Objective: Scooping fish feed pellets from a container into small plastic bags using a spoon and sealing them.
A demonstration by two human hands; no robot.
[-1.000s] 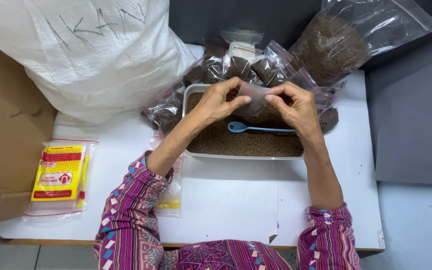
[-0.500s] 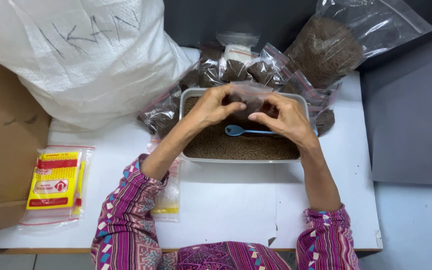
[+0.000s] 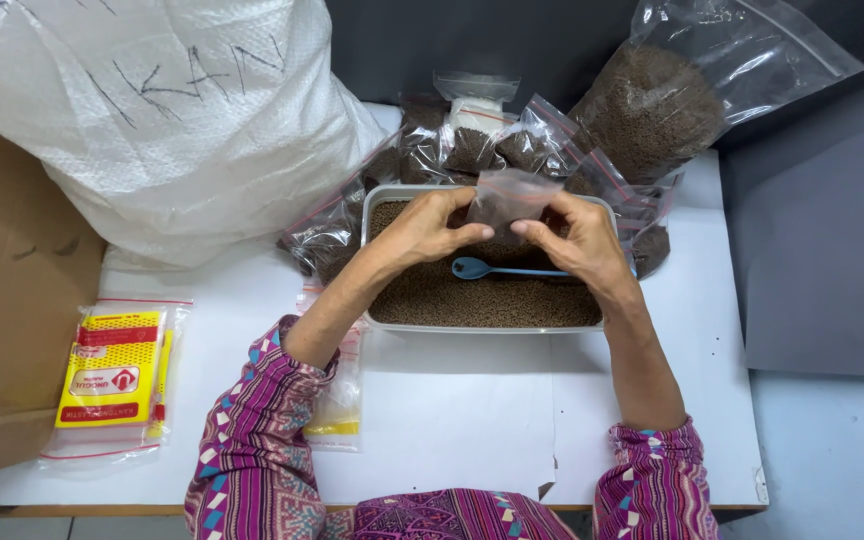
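Both hands hold one small clear zip bag (image 3: 508, 196) partly filled with brown pellets, above a white rectangular tub (image 3: 485, 325) of the same pellets. My left hand (image 3: 430, 226) pinches the bag's left edge. My right hand (image 3: 576, 243) pinches its right edge. A blue spoon (image 3: 474, 267) lies on the pellets in the tub, just below the hands.
Several filled small bags (image 3: 472, 145) are piled behind the tub, with a large clear bag of pellets (image 3: 658, 105) at the back right. A big white woven sack (image 3: 172, 110) lies left, a cardboard box (image 3: 2, 300) far left, and a yellow pack of empty bags (image 3: 112, 380) near the table's front edge.
The hands stay on the small bag over the tub, fingers shifting along its top edge. The view has moved slightly.
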